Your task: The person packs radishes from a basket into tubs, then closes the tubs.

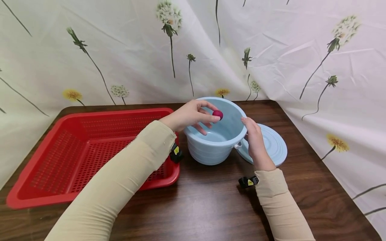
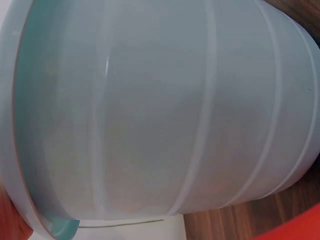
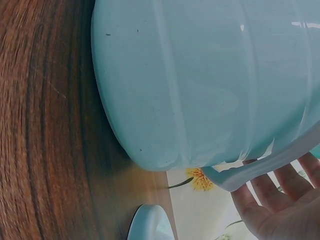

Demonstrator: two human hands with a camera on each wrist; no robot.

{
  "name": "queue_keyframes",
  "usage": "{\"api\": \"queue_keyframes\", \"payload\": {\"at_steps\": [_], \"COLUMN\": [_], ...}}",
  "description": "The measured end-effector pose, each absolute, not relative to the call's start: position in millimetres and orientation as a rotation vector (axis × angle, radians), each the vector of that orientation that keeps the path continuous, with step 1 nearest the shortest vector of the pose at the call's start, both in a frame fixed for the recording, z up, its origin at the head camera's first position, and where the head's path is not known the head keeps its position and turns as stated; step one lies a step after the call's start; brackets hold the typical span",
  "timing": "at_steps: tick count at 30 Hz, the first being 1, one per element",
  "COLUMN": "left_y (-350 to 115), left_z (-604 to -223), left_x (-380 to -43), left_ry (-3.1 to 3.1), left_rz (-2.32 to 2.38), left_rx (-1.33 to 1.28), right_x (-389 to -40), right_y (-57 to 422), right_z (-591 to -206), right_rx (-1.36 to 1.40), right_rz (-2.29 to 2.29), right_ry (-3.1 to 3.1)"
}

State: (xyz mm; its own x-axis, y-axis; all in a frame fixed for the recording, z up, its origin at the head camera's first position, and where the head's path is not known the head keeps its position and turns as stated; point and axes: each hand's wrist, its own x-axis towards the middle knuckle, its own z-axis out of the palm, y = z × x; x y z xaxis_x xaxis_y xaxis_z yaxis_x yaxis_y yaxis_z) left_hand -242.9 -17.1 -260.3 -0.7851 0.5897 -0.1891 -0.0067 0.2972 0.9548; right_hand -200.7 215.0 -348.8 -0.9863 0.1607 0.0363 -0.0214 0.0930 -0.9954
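Observation:
A small crimson ball [image 1: 217, 115] is pinched between the thumb and fingertips of my left hand [image 1: 193, 115], over the mouth of a light blue plastic bucket [image 1: 208, 152]. The bucket's inside and bottom show past the fingers. On the bucket's right side my right hand [image 1: 254, 135] grips the rim, thumb on top; in the right wrist view several fingers [image 3: 275, 197] reach behind the pale rim band. The ribbed bucket wall [image 2: 150, 110] fills most of the left wrist view, where the ball is out of sight.
A red perforated plastic basket [image 1: 70, 117] lies to the left of the bucket, partly behind my left sleeve. The round light blue lid [image 1: 275, 145] rests on the brown wooden table [image 1: 196, 207] at the right. A white flower-patterned cloth [image 1: 135, 50] hangs behind.

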Motion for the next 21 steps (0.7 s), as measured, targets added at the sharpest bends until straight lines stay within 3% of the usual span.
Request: {"api": "queue_keyframes", "payload": {"at_steps": [21], "left_y": [-19.1], "left_z": [-259.5], "left_x": [-241.4], "left_ry": [2.068], "left_rz": [1.553], "left_rx": [0.512], "right_x": [-200.9], "right_y": [215.3], "right_z": [-349.7], "right_rx": [-0.132], "right_rz": [2.020], "right_ry": [-2.219]}}
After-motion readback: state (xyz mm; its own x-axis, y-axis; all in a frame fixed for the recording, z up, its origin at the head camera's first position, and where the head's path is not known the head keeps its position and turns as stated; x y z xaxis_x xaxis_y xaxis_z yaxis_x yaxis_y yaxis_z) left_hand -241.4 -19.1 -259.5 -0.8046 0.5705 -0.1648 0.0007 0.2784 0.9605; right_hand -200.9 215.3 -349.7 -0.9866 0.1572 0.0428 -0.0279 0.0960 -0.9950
